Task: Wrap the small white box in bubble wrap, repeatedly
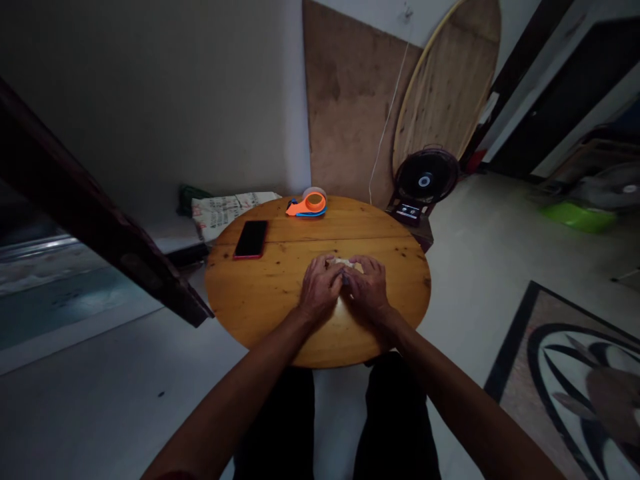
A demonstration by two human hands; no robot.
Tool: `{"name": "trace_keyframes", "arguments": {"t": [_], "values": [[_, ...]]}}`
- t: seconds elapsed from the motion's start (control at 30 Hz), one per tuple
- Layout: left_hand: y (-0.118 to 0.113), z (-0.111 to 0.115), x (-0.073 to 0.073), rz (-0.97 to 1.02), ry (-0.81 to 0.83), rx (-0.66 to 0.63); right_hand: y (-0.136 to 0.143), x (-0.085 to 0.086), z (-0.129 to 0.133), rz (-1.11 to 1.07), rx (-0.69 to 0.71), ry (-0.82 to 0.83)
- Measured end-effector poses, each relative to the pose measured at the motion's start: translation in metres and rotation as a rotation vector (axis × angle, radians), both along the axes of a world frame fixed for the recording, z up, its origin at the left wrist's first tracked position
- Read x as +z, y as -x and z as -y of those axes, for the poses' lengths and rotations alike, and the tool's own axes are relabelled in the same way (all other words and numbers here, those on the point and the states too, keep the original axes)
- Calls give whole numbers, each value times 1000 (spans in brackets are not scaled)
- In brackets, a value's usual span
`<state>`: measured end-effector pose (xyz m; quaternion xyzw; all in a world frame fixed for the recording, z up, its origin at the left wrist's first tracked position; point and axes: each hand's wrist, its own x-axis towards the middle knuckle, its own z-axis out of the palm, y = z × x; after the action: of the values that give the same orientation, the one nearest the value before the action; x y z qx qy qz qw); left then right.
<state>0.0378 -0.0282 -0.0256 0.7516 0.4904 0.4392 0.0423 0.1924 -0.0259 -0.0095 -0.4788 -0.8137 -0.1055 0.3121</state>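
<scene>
Both hands meet over the front half of a round wooden table [280,307]. Fingers curled and thumbs almost touching, my left hand [320,287] and my right hand [367,283] close from either side around a small whitish piece [344,262]. A bit of dark bluish material shows between the thumbs. The fingers cover most of the piece, so its kind cannot be made out. Farther back on the table lies an orange and blue tape dispenser [307,204] with a roll of clear tape. A phone [251,239] with a red edge rests face up at the left.
Behind the table's right edge stands a round black fan [425,179]. A printed sack [220,212] lies behind the left edge. Wooden boards [357,107] lean on the wall. A dark wooden post [130,253] slants in from the left. My legs are under the near edge.
</scene>
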Motion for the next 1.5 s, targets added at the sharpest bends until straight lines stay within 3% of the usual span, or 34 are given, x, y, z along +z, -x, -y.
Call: {"name": "trace_keyframes", "arguments": {"t": [0.23, 0.4, 0.73, 1.0, 1.3, 1.5], "values": [[0, -4, -3, 43, -4, -10, -3, -13, -5, -124, -39, -14], [0, -5, -3, 52, -1, -27, -1, -10, -7, -76, -5, 42], [1, -6, -8, 107, 16, -41, -4, -12, -6, -250, -19, 5], [1, -7, -9, 124, 19, -69, -2, -11, -10, -153, 44, 78], [2, -8, -12, 131, -1, -67, -3, -16, -11, -392, 8, 18], [2, -8, -14, 204, -7, -60, -9, -20, -19, -572, -31, 61]]}}
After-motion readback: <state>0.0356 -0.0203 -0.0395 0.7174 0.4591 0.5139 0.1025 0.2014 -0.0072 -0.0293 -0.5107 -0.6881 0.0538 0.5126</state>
